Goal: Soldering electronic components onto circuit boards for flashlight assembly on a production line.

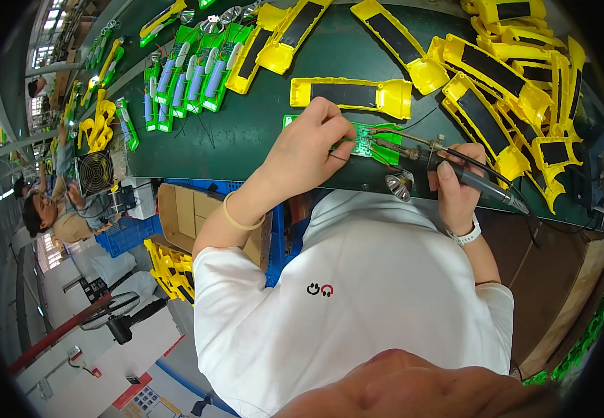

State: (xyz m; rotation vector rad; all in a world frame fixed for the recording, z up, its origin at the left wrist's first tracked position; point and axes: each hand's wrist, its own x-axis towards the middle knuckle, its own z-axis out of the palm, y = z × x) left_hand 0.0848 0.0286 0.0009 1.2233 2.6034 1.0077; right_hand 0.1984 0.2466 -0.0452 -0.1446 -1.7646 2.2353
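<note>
My left hand [310, 145] is over the left part of a green flashlight half-shell [388, 152], its fingertips pinched together. What they hold, if anything, is too small to make out. A small green circuit board [362, 143] shows just right of those fingertips. My right hand [459, 182] grips a soldering iron [484, 182] by its black handle. The iron's metal tip, with a thin metal tube alongside, points left at the board. A shiny round reflector [399, 185] lies by the near table edge below the shell, with thin wires near it.
A yellow half-shell [350, 96] lies just beyond the work. More yellow shells [497, 73] pile up at the right. Several green shells with blue cells [196, 82] stand in a row at the left. A small black fan [95, 172] sits at the table's left end; a cardboard box [192, 212] stands below.
</note>
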